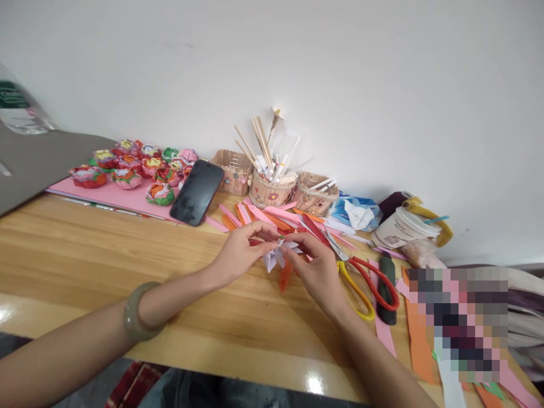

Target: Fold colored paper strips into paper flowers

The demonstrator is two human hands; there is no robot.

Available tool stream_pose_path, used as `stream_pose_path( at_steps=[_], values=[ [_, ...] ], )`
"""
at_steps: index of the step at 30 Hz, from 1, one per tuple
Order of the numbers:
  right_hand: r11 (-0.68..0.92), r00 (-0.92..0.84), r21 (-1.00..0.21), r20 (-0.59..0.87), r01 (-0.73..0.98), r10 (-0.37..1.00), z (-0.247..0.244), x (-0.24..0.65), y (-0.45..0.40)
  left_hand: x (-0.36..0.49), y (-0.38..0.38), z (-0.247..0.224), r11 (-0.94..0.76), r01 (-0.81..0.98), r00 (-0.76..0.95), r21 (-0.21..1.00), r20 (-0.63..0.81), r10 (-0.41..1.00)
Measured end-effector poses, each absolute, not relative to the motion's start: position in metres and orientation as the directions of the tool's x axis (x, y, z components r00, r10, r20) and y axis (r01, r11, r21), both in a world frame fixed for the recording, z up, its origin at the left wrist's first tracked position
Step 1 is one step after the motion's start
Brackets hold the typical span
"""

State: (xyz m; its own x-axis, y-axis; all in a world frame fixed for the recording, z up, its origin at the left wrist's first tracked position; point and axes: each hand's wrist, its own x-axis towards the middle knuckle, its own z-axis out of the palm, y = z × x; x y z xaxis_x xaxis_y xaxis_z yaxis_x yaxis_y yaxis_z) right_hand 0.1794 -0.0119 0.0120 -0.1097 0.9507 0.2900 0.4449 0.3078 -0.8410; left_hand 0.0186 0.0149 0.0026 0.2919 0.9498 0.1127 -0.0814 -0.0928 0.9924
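Observation:
Above the wooden table, both hands meet at a small folded paper piece [274, 258] with white points and some red and orange parts. My left hand [249, 249], with a ring on one finger, pinches its left side. On its right side, the fingertips of my right hand [314, 263] are closed on the same piece. An orange paper tip [285, 276] hangs below it. Just right of my right hand lie scissors with red handles [382, 283] and a yellow-handled pair [355, 292]. Behind the hands is a pile of pink, orange and red paper strips [255, 214].
Several folded paper flowers [127, 178] sit on pink sheets [102, 194] at the back left. A phone [198, 192] leans near baskets [272, 190]. A tissue pack [357, 212], a lidded cup [402, 226] and a dark green tool [386, 289] are at the right.

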Motion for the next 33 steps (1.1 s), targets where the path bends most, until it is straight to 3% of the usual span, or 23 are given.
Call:
stream_pose_path(
  at_steps=[12, 18, 30, 33],
  values=[
    [0.409, -0.182, -0.756, 0.37, 0.511, 0.911, 0.011, 0.1811, -0.0122, 0.0185, 0.0128, 0.0001, -0.191, 0.02, 0.276, 0.981, 0.178, 0.945],
    [0.401, -0.181, -0.747, 0.363, 0.53, 0.914, 0.0094, 0.1824, -0.0097, 0.0171, 0.014, 0.0, -0.364, 0.114, 0.317, 0.924, 0.313, 0.895],
    [0.472, -0.252, -0.775, 0.4, 0.421, 0.881, 0.0091, 0.1851, -0.0076, 0.0147, 0.0179, -0.0004, -0.302, 0.087, 0.392, 0.949, 0.246, 0.887],
    [0.451, -0.278, -0.827, 0.371, 0.335, 0.886, 0.0082, 0.1871, -0.0062, 0.0129, 0.0206, 0.0033, -0.208, 0.029, 0.473, 0.978, 0.17, 0.865]
  ],
)
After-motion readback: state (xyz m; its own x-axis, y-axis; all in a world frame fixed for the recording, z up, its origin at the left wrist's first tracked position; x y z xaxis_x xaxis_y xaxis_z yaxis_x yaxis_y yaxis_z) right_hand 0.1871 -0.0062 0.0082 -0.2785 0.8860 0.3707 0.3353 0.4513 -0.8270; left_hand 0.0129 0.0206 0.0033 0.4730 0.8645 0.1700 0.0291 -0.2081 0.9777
